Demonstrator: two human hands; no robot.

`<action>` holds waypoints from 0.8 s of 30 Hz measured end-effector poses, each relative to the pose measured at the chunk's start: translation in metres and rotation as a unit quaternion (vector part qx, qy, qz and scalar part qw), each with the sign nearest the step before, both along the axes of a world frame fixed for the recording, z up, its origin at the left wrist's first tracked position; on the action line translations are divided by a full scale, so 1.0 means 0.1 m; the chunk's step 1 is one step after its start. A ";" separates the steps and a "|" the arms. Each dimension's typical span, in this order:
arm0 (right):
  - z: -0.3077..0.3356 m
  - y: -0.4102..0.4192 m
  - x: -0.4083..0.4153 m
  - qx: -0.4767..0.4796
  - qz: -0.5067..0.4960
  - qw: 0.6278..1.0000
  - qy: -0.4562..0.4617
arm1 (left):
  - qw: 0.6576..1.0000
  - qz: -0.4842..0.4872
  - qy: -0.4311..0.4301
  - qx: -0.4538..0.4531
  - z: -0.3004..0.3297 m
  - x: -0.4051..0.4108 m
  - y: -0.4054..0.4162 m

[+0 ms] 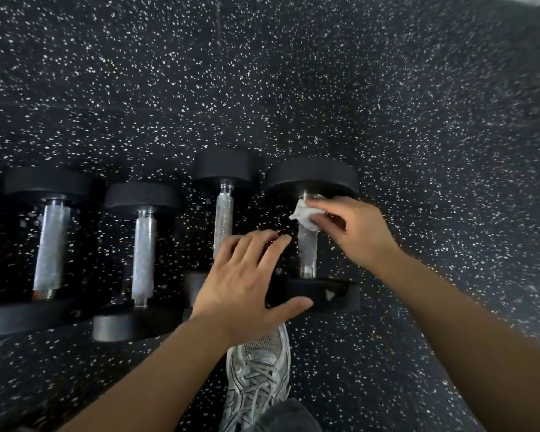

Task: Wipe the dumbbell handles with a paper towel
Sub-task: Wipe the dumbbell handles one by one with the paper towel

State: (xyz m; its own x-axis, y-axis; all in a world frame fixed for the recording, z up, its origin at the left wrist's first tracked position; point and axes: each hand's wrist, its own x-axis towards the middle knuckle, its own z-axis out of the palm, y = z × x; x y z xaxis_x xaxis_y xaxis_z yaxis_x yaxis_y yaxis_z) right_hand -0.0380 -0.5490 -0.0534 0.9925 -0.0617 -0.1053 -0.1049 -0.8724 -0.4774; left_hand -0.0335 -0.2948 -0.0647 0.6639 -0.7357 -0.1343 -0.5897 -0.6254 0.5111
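While the right hand (356,232) pinches the paper towel (304,215) at the handle's (307,247) far end, the handle's long axis runs toward the person; left hand (247,285), grip spread, steadies the near head (321,293).

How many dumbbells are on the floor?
4, side by side on the speckled floor: the far-left dumbbell, the second dumbbell, the third dumbbell partly behind the left hand, and the right dumbbell, being wiped. A dark shape at the left edge might be another.

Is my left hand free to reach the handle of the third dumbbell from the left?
Probably yes: the left hand is empty, spread open, and already overlaps that handle, with nothing between.
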 end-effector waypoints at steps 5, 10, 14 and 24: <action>0.11 -0.02 -0.20 -0.006 0.127 0.985 0.120 | 0.999 -0.026 -0.015 0.040 -0.04 -0.04 0.00; 0.15 -0.03 -0.16 -0.013 0.134 0.989 0.056 | 0.998 -0.017 -0.020 0.057 -0.03 -0.06 -0.01; 0.00 0.01 -0.04 -0.054 0.024 0.997 -0.049 | 0.998 -0.009 -0.022 0.061 -0.01 -0.06 -0.02; 0.06 -0.09 -0.30 0.074 0.129 0.975 0.167 | 0.997 -0.008 -0.028 0.068 0.00 -0.06 -0.01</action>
State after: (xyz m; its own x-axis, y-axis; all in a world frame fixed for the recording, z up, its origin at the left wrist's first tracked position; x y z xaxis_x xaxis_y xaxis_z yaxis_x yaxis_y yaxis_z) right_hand -0.0684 -0.5584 -0.0472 0.8815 0.2267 -0.4141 -0.0617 -0.8144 -0.5771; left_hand -0.0395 -0.2960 -0.0647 0.6616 -0.7235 -0.1970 -0.6254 -0.6773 0.3875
